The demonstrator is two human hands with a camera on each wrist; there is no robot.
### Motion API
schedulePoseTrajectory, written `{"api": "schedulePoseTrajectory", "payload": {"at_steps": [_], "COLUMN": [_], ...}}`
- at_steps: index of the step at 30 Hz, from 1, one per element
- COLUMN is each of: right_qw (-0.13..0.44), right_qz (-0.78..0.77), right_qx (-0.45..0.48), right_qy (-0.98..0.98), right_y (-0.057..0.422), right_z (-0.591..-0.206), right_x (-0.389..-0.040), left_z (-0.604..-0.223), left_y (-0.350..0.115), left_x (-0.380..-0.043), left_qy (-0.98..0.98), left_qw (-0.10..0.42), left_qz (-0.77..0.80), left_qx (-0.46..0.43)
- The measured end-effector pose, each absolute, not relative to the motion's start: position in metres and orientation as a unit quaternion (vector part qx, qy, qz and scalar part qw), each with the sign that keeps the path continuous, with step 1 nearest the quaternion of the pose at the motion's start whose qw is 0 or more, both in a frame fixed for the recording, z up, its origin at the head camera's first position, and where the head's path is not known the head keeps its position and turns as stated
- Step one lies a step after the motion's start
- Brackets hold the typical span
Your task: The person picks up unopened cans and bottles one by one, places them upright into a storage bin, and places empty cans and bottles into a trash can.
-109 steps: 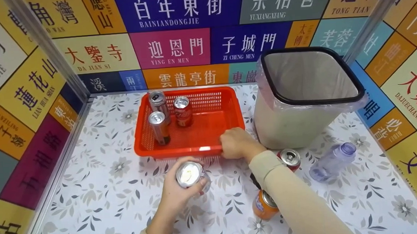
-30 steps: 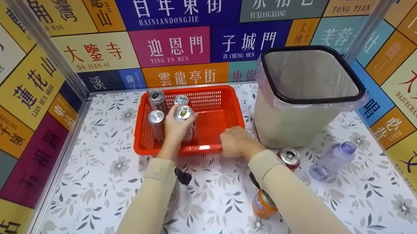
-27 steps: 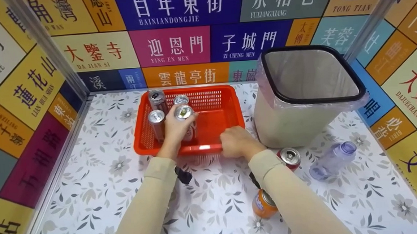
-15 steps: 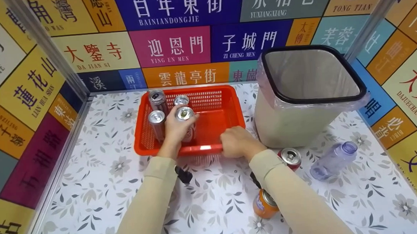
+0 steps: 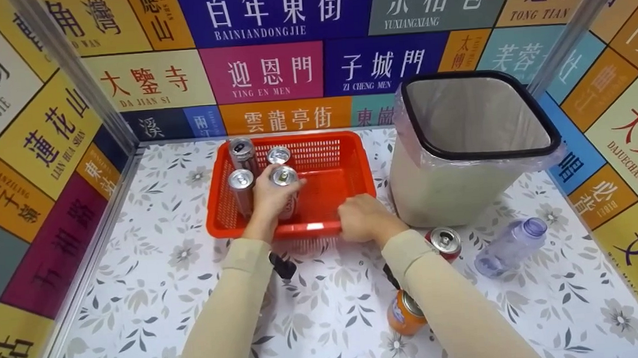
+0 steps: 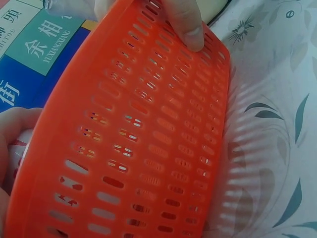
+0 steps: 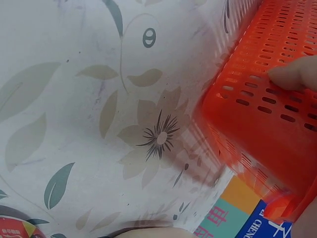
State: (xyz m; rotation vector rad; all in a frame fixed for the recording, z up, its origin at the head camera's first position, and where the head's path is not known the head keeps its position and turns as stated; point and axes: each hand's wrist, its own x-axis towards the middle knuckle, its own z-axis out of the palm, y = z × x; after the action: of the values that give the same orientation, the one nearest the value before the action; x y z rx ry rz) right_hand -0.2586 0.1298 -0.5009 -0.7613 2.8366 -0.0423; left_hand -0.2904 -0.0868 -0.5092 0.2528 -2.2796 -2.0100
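Inside the red plastic basket, my left hand grips an upright drink can with a silver top. A tall can, a slim can and a red can stand around it. At the basket's front right corner, my right hand holds the rim. The left wrist view shows the slotted front wall, with the right thumb pressed on its outside. Most of the gripped can's body is hidden by my left fingers.
A beige bin with a black rim and clear liner stands right of the basket. Near my right forearm are a red can and an orange can. A clear purple bottle lies farther right. Sign-covered walls enclose the table.
My left hand has carried its can from in front of the basket over the rim and down inside. Over the last second it stays there. My right hand keeps its hold on the rim.
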Motion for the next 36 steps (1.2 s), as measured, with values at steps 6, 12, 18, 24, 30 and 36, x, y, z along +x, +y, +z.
{"api": "schedulePoseTrajectory", "payload": {"at_steps": [6,12,18,24,30,36], "right_qw": [0.102,0.097,0.096,0.1,0.098,0.098], "right_qz": [-0.019,-0.011,-0.012,-0.012,-0.008,-0.014], "right_qx": [-0.258,-0.265,-0.272,-0.265,-0.269,-0.266], "right_qy": [0.961,0.959,0.958,0.959,0.958,0.959], "right_y": [0.1302,0.1299,0.1307,0.1308,0.1313,0.1315], "right_z": [-0.502,-0.5025,-0.5031,-0.5032,-0.5035,-0.503], "right_x": [-0.2584,-0.2595,-0.2602,-0.2602,-0.2607,-0.2604], "left_z": [-0.5104,-0.5085,-0.5082,-0.5093,-0.5096,-0.5094], "left_y": [-0.0871,-0.0866,-0.0858,-0.0855,-0.0854,-0.0852], "left_x": [-0.2896,-0.2886,-0.2876,-0.2879,-0.2882,-0.289], "left_qy": [-0.753,-0.759,-0.761,-0.759,-0.761,-0.771], "left_qw": [0.048,0.054,0.056,0.057,0.059,0.056], "left_qz": [-0.652,-0.644,-0.641,-0.643,-0.639,-0.627], "left_qx": [0.078,0.081,0.087,0.089,0.094,0.099]}}
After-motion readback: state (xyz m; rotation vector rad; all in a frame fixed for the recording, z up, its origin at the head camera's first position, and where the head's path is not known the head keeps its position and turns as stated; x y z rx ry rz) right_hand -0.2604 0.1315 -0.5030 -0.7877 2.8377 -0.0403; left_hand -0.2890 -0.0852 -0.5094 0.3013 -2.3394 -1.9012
